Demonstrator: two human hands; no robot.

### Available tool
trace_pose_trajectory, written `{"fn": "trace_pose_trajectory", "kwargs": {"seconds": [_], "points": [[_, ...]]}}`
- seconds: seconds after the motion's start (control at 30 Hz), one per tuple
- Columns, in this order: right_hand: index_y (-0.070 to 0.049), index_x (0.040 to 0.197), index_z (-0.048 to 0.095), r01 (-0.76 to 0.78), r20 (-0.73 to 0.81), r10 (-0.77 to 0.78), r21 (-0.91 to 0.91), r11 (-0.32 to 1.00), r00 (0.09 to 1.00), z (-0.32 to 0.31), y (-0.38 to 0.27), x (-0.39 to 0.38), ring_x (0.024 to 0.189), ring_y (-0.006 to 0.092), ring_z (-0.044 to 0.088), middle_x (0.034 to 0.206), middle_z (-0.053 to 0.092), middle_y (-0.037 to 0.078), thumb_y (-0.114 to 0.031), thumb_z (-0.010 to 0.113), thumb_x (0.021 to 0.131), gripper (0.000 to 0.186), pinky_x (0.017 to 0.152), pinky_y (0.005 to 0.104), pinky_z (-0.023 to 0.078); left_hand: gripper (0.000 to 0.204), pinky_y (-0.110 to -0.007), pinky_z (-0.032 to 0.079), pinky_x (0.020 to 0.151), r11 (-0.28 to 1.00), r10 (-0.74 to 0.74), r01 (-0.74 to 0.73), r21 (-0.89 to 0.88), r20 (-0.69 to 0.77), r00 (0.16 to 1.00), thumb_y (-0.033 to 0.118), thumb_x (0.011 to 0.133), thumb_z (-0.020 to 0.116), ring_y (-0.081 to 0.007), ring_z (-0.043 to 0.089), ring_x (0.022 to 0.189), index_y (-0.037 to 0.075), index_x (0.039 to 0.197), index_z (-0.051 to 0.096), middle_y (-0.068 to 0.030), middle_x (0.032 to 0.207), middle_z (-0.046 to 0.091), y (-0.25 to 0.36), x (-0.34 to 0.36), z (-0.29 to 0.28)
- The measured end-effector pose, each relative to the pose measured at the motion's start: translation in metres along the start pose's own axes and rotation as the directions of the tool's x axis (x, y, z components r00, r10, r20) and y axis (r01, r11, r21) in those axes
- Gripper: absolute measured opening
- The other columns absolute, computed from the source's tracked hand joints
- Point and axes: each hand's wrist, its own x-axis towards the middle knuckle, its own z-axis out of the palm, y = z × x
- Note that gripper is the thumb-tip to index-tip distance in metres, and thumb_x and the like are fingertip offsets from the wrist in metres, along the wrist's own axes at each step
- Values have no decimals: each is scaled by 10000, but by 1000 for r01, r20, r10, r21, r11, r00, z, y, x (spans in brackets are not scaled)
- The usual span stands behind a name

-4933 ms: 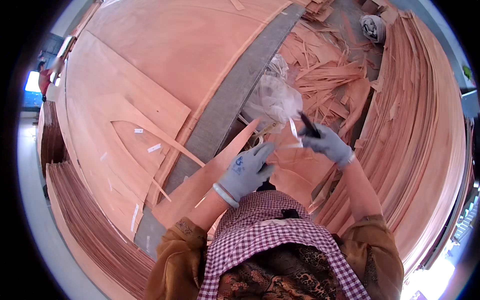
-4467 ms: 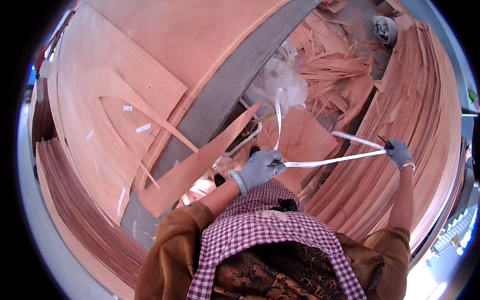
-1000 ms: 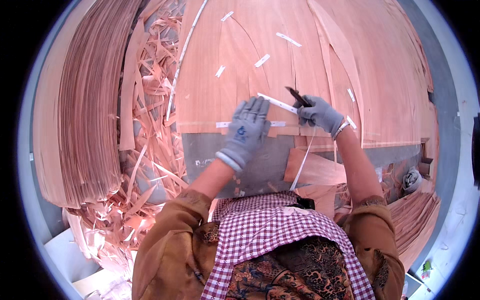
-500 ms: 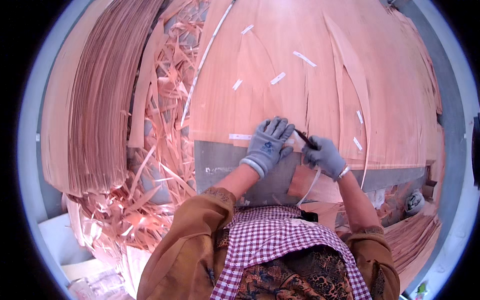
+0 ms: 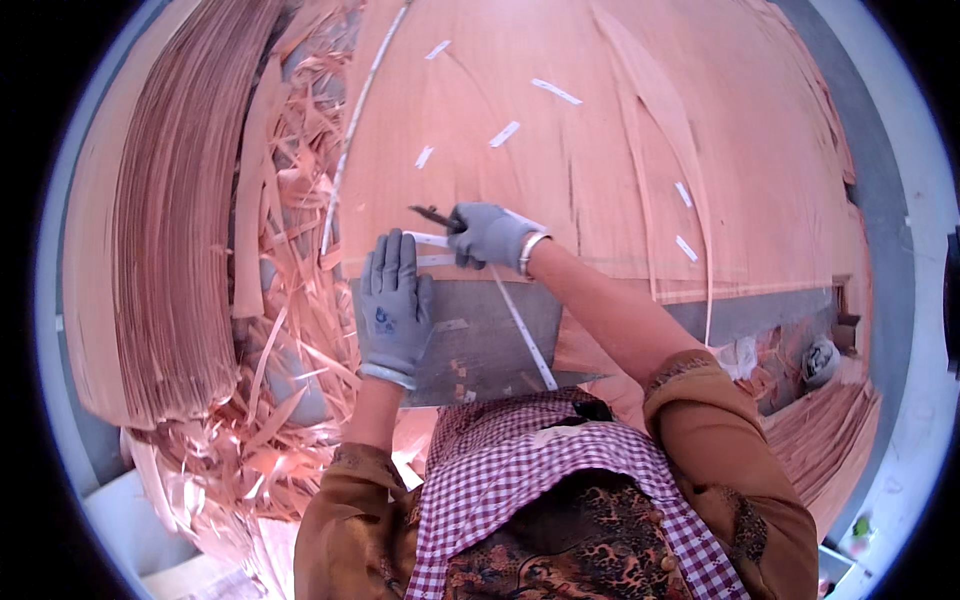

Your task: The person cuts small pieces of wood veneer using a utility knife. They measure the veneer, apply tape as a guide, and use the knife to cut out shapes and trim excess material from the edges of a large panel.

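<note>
My left hand (image 5: 392, 300), in a grey glove, lies flat with its fingers stretched out over the left near corner of a thin reddish wood veneer sheet (image 5: 500, 185). To its right, my gloved right hand (image 5: 488, 236) is closed around a dark, slim, knife-like tool (image 5: 436, 217) pointing left. A long white paper tape (image 5: 525, 332) hangs from below the right hand across the grey board (image 5: 490, 310) toward my apron. Short white tape lies on the veneer between the two hands. Several more tape pieces (image 5: 504, 134) are stuck farther up the sheet.
A tall stack of veneer (image 5: 185, 220) stands at the left, with tangled veneer scraps (image 5: 295, 200) beside it. A pale thin strip (image 5: 362, 120) runs along the sheet's left edge. Another veneer pile (image 5: 830, 430) and a grey bundle (image 5: 820, 360) are at the lower right.
My right hand has moved left across the veneer with the tool and tape. My left hand has shifted left to the sheet's corner. The view has shifted slightly.
</note>
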Motion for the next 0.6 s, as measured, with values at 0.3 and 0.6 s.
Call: {"fn": "trace_pose_trajectory", "kwargs": {"seconds": [0.3, 0.6], "points": [[30, 1023, 563, 101, 105, -105, 42, 994, 989, 28, 12, -61, 568, 122, 603, 734, 652, 82, -178, 576, 885, 250, 510, 258, 486, 538, -472, 210, 1107, 987, 7, -50, 154, 268, 964, 362, 902, 460, -272, 376, 1324, 70, 1353, 449, -105, 1420, 426, 0, 11, 10], [-33, 1020, 582, 52, -269, 226, 743, 667, 936, -35, 121, -205, 525, 37, 433, 911, 665, 22, -224, 596, 912, 220, 457, 179, 331, 429, -370, 413, 950, 908, -409, 371, -193, -223, 885, 168, 823, 650, -316, 542, 1091, -16, 1199, 555, -189, 1181, 581, -124, -1, 17]]}}
